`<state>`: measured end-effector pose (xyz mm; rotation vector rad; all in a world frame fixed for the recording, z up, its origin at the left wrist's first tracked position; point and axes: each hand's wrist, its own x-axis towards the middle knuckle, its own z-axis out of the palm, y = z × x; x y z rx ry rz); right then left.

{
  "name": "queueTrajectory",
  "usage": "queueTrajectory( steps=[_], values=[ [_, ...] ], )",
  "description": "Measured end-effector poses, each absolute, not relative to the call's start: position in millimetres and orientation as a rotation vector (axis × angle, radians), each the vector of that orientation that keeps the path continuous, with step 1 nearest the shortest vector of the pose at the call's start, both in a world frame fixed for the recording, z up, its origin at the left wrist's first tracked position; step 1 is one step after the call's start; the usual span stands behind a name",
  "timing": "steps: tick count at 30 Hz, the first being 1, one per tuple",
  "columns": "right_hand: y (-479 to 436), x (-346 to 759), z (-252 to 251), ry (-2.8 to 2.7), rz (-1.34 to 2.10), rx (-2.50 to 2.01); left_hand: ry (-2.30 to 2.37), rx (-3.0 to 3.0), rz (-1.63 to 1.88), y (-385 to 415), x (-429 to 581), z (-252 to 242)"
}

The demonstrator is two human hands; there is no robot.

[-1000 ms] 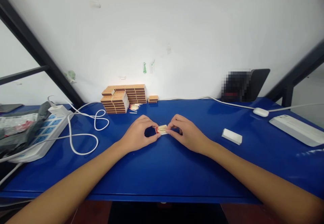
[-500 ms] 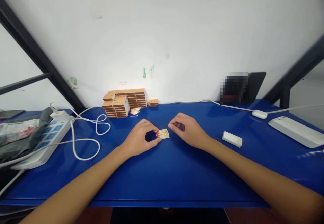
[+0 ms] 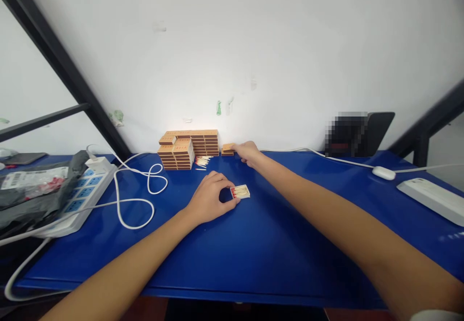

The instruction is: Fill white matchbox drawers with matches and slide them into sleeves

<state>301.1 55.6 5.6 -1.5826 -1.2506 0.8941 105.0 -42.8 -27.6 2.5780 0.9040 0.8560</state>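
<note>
My left hand (image 3: 212, 197) pinches a small white matchbox tray (image 3: 240, 192) between thumb and fingers, low over the blue table. Matches with red heads lie side by side in it, heads toward my left hand. Stretched out to the wall, my right hand (image 3: 247, 153) has its fingers closed at the right end of an orange matchbox (image 3: 227, 146). That box sits slightly askew on top of another orange one. The fingertips are partly hidden.
Left of it stands a stack of matchboxes (image 3: 176, 156), with loose matches (image 3: 203, 161) beside it. A power strip (image 3: 85, 190), white cables and a grey plastic bag (image 3: 32, 190) lie at left. A white block (image 3: 431, 197) and a pixelated dark object (image 3: 348, 135) are at right.
My right hand has moved from beside the tray, away from me, to the small matchbox pile by the wall. My left hand keeps the tray. The right forearm now covers the small white box.
</note>
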Motion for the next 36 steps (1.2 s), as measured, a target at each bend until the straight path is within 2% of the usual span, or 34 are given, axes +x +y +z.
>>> queueTrajectory(
  steps=[5,12,36],
  values=[
    [0,338,16,-1.179,0.819,-1.568,1.096,2.518,0.989,-32,93,-24],
    [-74,363,-9,-1.281,0.923,-1.418,1.175,2.440,1.119,-32,86,-18],
    [-81,355,-25,-1.324,0.965,-1.244,0.972,2.410,1.070,-34,90,-19]
  ],
)
